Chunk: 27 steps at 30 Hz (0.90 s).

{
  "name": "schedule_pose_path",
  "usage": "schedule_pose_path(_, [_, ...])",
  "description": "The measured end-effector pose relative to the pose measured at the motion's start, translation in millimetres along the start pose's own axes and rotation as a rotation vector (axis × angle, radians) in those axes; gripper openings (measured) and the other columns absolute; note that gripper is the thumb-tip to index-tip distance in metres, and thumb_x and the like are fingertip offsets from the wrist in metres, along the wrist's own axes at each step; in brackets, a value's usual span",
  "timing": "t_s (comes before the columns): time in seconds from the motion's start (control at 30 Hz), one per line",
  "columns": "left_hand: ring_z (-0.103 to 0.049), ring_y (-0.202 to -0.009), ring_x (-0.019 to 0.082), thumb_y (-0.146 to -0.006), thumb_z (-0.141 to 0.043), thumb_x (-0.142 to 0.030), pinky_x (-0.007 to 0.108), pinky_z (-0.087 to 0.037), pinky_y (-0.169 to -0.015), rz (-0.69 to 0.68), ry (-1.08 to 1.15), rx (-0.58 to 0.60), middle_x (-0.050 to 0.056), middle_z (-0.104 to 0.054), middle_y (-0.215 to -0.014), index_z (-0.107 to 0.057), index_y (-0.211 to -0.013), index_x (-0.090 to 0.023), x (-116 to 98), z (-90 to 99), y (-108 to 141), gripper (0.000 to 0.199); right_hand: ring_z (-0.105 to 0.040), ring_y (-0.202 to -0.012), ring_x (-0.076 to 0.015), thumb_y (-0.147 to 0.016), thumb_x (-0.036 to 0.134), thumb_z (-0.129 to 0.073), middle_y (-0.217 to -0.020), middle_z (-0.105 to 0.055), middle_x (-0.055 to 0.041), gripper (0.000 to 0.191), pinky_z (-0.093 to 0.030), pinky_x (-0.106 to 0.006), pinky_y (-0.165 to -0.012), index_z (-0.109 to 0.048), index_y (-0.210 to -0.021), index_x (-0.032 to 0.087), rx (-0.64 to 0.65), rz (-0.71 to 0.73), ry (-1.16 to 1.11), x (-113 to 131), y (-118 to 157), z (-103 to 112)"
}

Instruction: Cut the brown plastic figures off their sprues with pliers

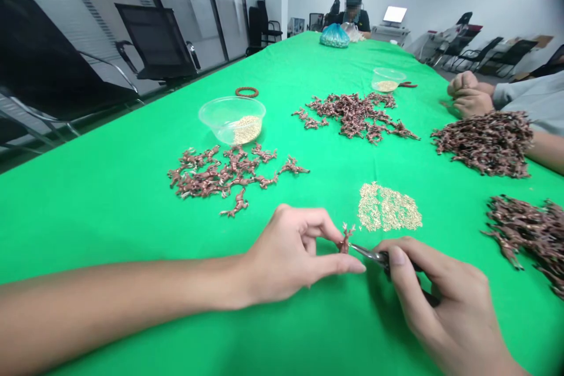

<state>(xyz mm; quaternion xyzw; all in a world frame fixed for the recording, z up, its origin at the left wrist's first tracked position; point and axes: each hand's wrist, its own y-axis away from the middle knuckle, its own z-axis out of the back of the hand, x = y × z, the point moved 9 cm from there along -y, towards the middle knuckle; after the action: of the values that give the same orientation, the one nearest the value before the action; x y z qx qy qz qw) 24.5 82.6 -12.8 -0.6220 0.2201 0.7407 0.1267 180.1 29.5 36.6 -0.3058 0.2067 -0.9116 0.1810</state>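
I have 1 small brown figure [345, 241] in work, and I judge it to be partway through, since the pliers [374, 255] are at it now; more figures lie in 4 groups on the green cloth [132, 211]: a loose scatter [211, 179] ahead of my left hand [293, 252], a wider spread [352, 111] farther up, a dense heap [484, 141] beside a co-worker's hands [471, 94], and another heap [529, 229] near the right edge; I cannot tell which of these are finished and which wait; plenty of small gold-coloured pieces are left, both in the flat patch [399, 210] just beyond my right hand [445, 294] and in the clear tub [211, 114] behind the loose scatter; so I would call the whole job well short of its end.

The figure sits between my left thumb and forefinger, which are clamped on it near their tips; its branching end points up, clear of the fingers, and its lower part is partly hidden by my thumb; my right fingers are closed round the dark handles of the pliers, whose tip comes in from the right and meets the figure or stops just beside it; whether that tip grips a gold-coloured piece is too small to tell.
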Motion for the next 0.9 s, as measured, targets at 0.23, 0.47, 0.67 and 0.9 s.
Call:
schedule_pose_path(0.23, [-0.048, -0.037, 0.007, -0.067, -0.086, -0.045, 0.018, -0.028, -0.035, -0.019, -0.006, 0.002, 0.005, -0.070, -0.061, -0.064, -0.079, -0.013, 0, -0.7, 0, 0.041, -0.061, -0.052, -0.0095, -0.092, 0.021, -0.057, -0.069, -0.066, 0.0026, 0.009, -0.047, -0.018, -0.050, -0.064, -0.087, 0.021, 0.011, 0.017, -0.002, 1, 0, -1])
schedule_pose_path(0.47, [-0.038, -0.036, 0.004, -0.066, -0.086, -0.045, 0.020, -0.029, -0.036, -0.128, -0.099, -0.024, 0.003, -0.069, -0.060, -0.067, -0.075, -0.013, -9, 2.7, 0, 0.038, -0.046, -0.042, -0.0086, -0.095, 0.029, -0.051, -0.053, -0.051, 0.0045, 0.026, -0.037, -0.020, -0.041, -0.061, -0.073, 0.020, 0.110, -0.142, -0.087, -7, 2, -10])
schedule_pose_path(0.67, [-0.036, -0.038, 0.004, -0.073, -0.082, -0.043, 0.021, -0.031, -0.037, -0.281, -0.237, -0.048, 0.005, -0.073, -0.067, -0.070, -0.077, -0.013, -20, 3.3, 6, 0.032, -0.042, -0.045, -0.0110, -0.095, 0.049, -0.047, -0.052, -0.047, 0.0016, 0.043, -0.033, -0.021, -0.040, -0.060, -0.068, 0.018, 0.325, -0.509, -0.395, -30, 15, -32])
schedule_pose_path(0.9, [-0.042, -0.041, 0.005, -0.080, -0.078, -0.038, 0.019, -0.036, -0.041, -0.511, -0.370, -0.064, 0.005, -0.075, -0.072, -0.070, -0.083, -0.012, -29, -0.5, 16, 0.028, -0.042, -0.037, -0.0092, -0.087, 0.060, -0.052, -0.051, -0.057, -0.0014, 0.048, -0.028, -0.020, -0.037, -0.064, -0.067, 0.018, 0.497, -0.940, -0.790, -33, 39, -53])
